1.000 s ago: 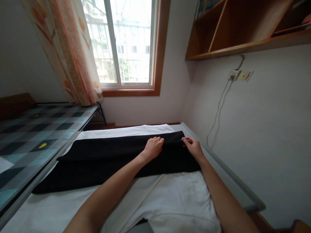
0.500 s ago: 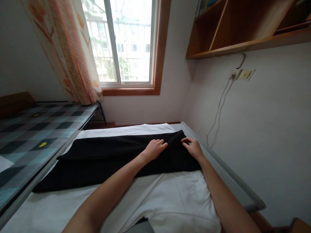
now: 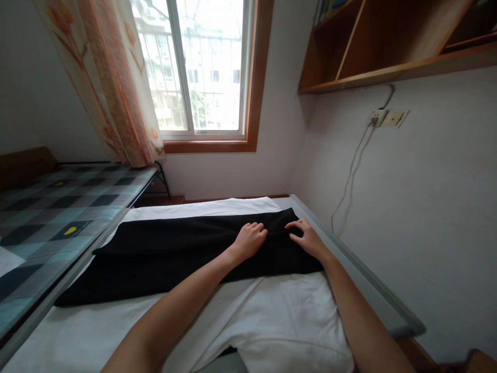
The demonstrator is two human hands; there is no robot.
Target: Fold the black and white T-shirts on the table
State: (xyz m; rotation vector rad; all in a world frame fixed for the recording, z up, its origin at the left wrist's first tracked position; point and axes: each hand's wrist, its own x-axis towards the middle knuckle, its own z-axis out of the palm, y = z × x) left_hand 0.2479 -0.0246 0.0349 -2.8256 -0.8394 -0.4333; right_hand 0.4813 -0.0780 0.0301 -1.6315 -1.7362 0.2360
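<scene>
Black trousers point(image 3: 163, 269) lie spread across a white ironing-board-like or bed surface covered in white cloth point(image 3: 287, 305), with one leg layer set back from the other at the left end. My left hand point(image 3: 251, 239) rests on the trousers right of their middle, its fingers curled closed onto the fabric. Close to the right end of the trousers is my right hand point(image 3: 306, 238), thumb and forefinger apart with a gap between them. Its fingertips touch or hover just over the black fabric; which one I cannot tell.
To the left stands a bed with a checked mattress point(image 3: 104, 199). A floral curtain point(image 3: 116, 83) hangs beside the window point(image 3: 209, 67). At the right, a grey rail point(image 3: 361, 264) runs along the wall below a socket point(image 3: 376, 118) with a cord, under a wooden shelf point(image 3: 373, 72).
My right hand's thumb and forefinger have parted and shifted slightly left over the trousers. The left hand has stayed nearly where it was.
</scene>
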